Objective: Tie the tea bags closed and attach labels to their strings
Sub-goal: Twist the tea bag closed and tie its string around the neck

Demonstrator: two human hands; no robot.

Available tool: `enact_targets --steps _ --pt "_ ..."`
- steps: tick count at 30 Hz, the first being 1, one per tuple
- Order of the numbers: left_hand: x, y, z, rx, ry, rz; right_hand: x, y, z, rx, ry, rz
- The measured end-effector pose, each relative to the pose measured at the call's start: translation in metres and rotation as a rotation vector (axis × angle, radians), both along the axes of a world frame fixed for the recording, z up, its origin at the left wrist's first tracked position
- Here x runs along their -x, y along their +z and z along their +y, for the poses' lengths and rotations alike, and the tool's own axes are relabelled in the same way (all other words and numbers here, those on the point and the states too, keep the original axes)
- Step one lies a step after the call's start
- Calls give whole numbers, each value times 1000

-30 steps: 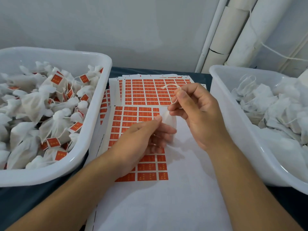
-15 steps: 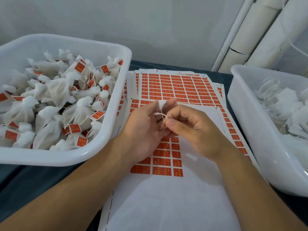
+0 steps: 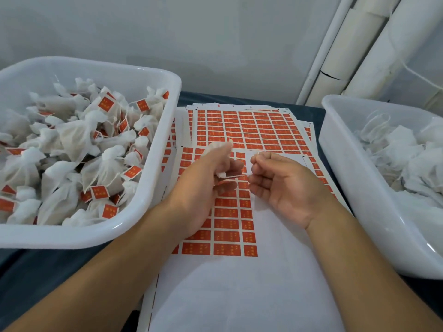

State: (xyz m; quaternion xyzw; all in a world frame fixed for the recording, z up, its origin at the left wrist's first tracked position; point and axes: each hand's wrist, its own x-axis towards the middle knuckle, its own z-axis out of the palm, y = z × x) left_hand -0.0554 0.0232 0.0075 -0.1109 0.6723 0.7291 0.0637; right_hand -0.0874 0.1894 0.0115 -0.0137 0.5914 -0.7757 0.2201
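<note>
So the biggest thing here is the table (image 3: 36, 271), covered in dark blue cloth, with a pale wall (image 3: 191, 39) behind it and some white pipes (image 3: 359, 51) running up at about 1 o'clock. At 9 o'clock sits a big white tub (image 3: 153, 178) heaped with tied tea bags (image 3: 72, 140) that already carry orange labels on their strings. Over at 3 o'clock there's a second white tub (image 3: 354, 188) holding plain white bags (image 3: 407, 159), no orange showing on those. Between the tubs, dead centre and running up toward 12 o'clock, is a stack of label sheets (image 3: 249, 130), rows of little orange stickers; the nearest sheet (image 3: 230, 295) is mostly bare white backing toward 6 o'clock, with orange labels only left in its upper part. Both forearms come in from 6 o'clock and meet over that sheet. The left hand (image 3: 203, 178) has its fingers curled around one tea bag (image 3: 219, 147), white fabric poking out the top at roughly 12 o'clock of the fist and a bit more between the fingers. The right hand (image 3: 280, 185) is just beside it at 3 o'clock, palm partly up, fingers curled, thumb and forefinger pinching the thin white string (image 3: 236, 176) that stretches taut across the small gap back to the bag in the left hand.
</note>
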Motion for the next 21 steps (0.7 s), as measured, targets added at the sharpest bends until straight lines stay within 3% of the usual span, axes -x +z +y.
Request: enact_targets --steps 2,3,5,9,13,17,21 --pt "-2 -6 -3 385 -109 43 1 0 2 61 -46 -17" --pt "-3 -9 -5 465 -162 66 2 1 3 64 -53 4" --pt "-3 -14 -5 502 -250 111 2 1 2 -36 -48 129" --pt "0 -21 -4 599 -277 156 -3 2 -1 -429 -94 570" --pt "-2 -20 -2 639 -259 269 -9 6 -4 -555 -35 869" --pt "-7 -17 1 668 -330 424 -12 2 -6 -645 76 954" --pt "-12 -15 1 619 -438 480 -8 -1 -1 -562 162 899"
